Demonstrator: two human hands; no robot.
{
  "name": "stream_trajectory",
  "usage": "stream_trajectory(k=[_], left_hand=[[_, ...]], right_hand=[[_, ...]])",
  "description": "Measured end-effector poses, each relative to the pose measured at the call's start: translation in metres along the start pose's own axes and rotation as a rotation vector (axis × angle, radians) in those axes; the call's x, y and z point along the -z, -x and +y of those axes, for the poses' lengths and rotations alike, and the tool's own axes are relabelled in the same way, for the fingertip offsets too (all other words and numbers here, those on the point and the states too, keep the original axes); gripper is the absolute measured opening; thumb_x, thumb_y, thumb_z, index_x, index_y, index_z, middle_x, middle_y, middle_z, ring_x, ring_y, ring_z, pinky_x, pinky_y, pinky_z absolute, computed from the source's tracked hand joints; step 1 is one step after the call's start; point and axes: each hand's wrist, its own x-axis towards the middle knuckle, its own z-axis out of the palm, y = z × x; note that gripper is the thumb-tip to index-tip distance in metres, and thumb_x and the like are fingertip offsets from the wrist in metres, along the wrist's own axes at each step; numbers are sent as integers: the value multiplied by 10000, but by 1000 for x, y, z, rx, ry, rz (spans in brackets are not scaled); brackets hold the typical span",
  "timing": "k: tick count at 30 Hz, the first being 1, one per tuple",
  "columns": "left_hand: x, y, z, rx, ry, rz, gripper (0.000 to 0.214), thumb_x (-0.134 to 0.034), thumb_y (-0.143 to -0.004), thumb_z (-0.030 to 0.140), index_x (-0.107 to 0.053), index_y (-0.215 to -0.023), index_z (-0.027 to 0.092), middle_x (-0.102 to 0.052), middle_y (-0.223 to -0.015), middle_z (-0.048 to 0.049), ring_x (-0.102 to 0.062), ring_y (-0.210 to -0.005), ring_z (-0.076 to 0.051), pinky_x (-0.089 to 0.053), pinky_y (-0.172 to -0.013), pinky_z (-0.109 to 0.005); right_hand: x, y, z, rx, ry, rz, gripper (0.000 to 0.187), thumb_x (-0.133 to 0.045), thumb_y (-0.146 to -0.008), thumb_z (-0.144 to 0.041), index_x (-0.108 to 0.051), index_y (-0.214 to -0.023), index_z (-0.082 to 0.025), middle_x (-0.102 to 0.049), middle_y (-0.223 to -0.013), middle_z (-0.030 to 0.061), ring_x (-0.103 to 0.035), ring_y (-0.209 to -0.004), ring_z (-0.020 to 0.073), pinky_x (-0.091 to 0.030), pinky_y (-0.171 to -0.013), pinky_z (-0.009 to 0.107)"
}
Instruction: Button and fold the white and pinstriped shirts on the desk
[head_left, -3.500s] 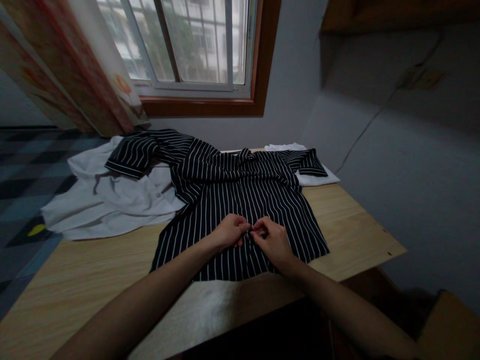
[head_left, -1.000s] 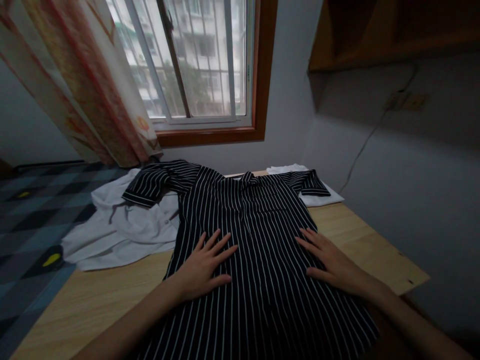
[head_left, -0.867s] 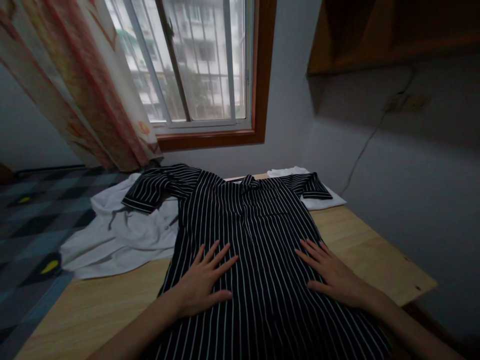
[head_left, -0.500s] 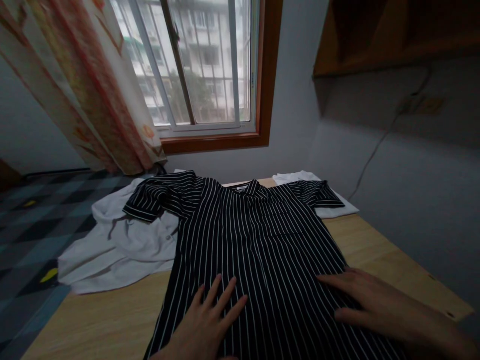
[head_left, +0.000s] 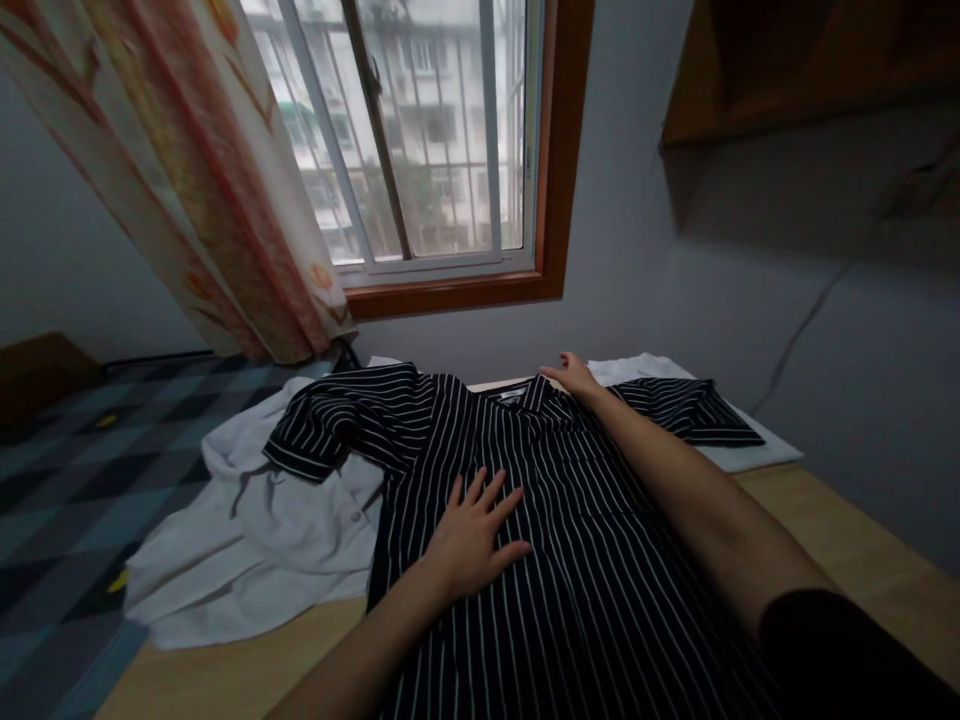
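On tbl point(head_left: 225, 675), striped shirt point(head_left: 562, 565) lengthwise fore-aft, collar point(head_left: 535, 394) twd window point(head_left: 450, 190).

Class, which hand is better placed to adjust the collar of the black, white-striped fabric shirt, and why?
Probably the right hand: it is beside the collar, while the left hand is spread over the shirt's front, farther away.

The short-sleeved shirt point(head_left: 487, 640) is black with thin white stripes. It lies spread on the wooden table point(head_left: 847, 520), its collar point(head_left: 536, 392) at the far side, and its near end goes out of view. The left sleeve point(head_left: 375, 405) is wrinkled; the right sleeve point(head_left: 690, 405) stretches to the right. A white label point(head_left: 512, 394) shows inside the neck.
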Motion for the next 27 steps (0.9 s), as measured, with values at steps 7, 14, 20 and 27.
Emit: stream_trajectory(k=[7, 14, 20, 27], left_hand=[[2, 2, 2, 16, 7, 7, 724, -325, -867, 720, -298, -1486, 344, -206, -1586, -59, -136, -1451, -375, -126, -1116, -675], [-4, -7, -9, 254, -91, 185, 667, -360, -893, 653, -418, -1440, 275, -318, -1543, -96, -184, -1437, -388, -67, -1107, -703], [-2, -8, -8, 276, -92, 135, 706, -328, -880, 689, -437, -1430, 260, -368, -1515, -120, -251, -1417, -383, -115, -1113, -672], [0, -12, -6, 213, -143, 188, 727, -325, -871, 702, -448, -1419, 241, -404, -1492, -134, -263, -1410, -386, -104, -1114, -659]], right_hand=[[-42, -31, 2, 28, 96, -101, 302, -749, -673, -182, -673, -958, -115, -705, -993, 118, -646, -948, 237, -477, -867, 316], [-25, -47, 14, 11, 153, 128, 246, -515, -837, -170, -609, -1062, -139, -665, -1098, 126, -595, -1040, 235, -436, -930, 367], [-12, -19, 33, 89, 296, 112, 461, -542, -869, -314, -506, -1269, -87, -562, -1292, 203, -495, -1217, 304, -375, -1016, 433], [34, 72, 69, 413, 659, -75, 610, -429, -917, -528, -425, -1419, -181, -371, -1511, 141, -251, -1420, 337, -148, -1152, 541]])
